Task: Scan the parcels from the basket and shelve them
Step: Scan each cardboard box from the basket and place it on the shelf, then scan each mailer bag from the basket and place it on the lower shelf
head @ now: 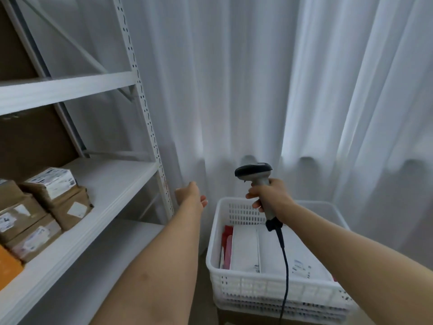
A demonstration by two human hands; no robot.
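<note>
A white slatted basket (236,281) stands at lower right and holds white padded parcels (269,249) with printed labels, plus a red one (227,235) at its left side. My right hand (269,198) is above the basket, gripping a grey and black corded barcode scanner (254,172) with its head pointing left. My left hand (192,195) hangs empty between the shelf post and the basket, fingers loosely apart. Several brown cardboard parcels (44,207) with white labels sit stacked on the white shelf (112,184) at left.
The white metal rack has an upper shelf (65,87) and a perforated upright post (150,127). An orange box (9,266) lies at the shelf's left edge. White curtains (281,78) hang behind. The scanner cable (285,277) trails down over the basket.
</note>
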